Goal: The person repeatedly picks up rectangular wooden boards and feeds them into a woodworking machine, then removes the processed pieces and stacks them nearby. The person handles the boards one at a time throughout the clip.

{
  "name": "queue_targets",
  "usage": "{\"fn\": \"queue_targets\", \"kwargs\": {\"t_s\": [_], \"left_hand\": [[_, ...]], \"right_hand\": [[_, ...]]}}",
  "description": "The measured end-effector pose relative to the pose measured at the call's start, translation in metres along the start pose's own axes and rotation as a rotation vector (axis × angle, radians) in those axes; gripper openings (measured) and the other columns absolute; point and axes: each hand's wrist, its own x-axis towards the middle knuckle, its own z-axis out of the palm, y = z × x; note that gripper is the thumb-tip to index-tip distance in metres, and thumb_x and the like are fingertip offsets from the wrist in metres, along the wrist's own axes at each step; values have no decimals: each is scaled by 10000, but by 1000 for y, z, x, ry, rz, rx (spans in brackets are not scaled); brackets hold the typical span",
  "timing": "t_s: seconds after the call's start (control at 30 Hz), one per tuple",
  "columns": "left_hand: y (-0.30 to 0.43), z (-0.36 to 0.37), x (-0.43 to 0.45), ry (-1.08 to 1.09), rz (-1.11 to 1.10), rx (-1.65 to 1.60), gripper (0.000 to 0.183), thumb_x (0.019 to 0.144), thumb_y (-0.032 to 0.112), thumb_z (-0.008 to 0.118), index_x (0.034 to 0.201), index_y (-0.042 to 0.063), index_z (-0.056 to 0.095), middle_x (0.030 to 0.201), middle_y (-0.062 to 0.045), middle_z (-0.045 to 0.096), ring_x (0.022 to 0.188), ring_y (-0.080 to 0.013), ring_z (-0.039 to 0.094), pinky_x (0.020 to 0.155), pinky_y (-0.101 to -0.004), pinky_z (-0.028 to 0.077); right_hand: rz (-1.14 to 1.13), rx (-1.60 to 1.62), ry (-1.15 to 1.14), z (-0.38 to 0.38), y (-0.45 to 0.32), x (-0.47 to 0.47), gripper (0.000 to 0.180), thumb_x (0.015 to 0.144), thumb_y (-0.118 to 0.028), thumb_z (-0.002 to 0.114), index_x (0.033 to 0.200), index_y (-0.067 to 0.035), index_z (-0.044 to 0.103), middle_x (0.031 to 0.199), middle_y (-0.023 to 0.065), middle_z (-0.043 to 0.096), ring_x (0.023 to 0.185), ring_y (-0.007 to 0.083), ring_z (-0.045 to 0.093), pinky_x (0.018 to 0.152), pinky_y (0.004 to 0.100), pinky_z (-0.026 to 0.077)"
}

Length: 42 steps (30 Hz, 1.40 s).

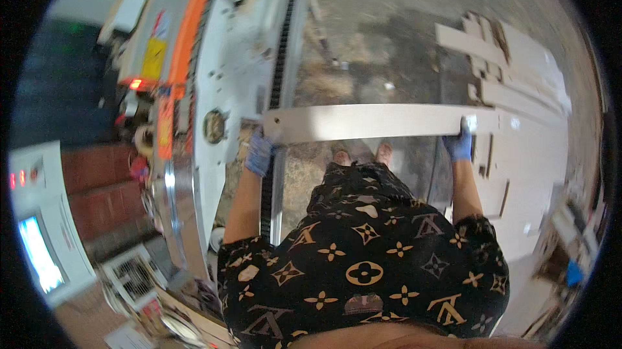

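Observation:
A long pale board [359, 121] lies crosswise in front of my body, held at both ends. My left hand [261, 154], in a blue-and-white work glove, grips its left end, close to a small dark hole in the board. My right hand [459, 144], also gloved, grips it near the right end, with the thumb on top. The board's left end is over the edge of a long machine's black-toothed conveyor track [282, 57]. Its right end is above pale panels [525, 164].
The machine with an orange guard [190, 28] runs along the left. A control cabinet [73, 232] with a lit screen stands at the lower left. Cut pale boards [471, 43] are piled at the upper right. My feet are on the stained concrete floor [335, 82].

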Motion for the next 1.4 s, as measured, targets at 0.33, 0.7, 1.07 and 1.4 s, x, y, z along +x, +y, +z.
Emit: {"fn": "queue_targets", "kwargs": {"t_s": [0.33,0.7,1.07,1.4], "left_hand": [[-12,-79,77,543,261,-616,425,784,266,669,1152,121,513,1037,-60,594,879,-211,591,693,-371,517],[47,-146,105,667,158,-637,357,826,338,581,1131,157,538,985,-36,622,788,-171,614,588,-306,521],[63,-123,183,253,200,-395,577,886,487,360,1220,27,463,1156,-117,554,980,-262,519,871,-393,426],[115,21,87,570,248,-96,663,846,546,410,1344,127,286,1355,-119,383,1216,-290,386,935,-458,371]], "right_hand": [[415,-296,-215,83,162,-88,517,776,-276,693,1197,-109,444,1160,98,476,1050,250,489,834,405,469],[467,-427,-134,192,249,-103,335,820,-269,652,1103,-130,541,917,-7,572,839,141,560,792,354,488],[477,-189,-358,203,199,-38,112,908,-192,497,959,-94,516,735,-1,496,732,123,510,721,300,480],[-2,-665,168,68,25,68,238,831,-279,565,956,-82,612,839,49,613,699,184,551,586,363,448]]}}
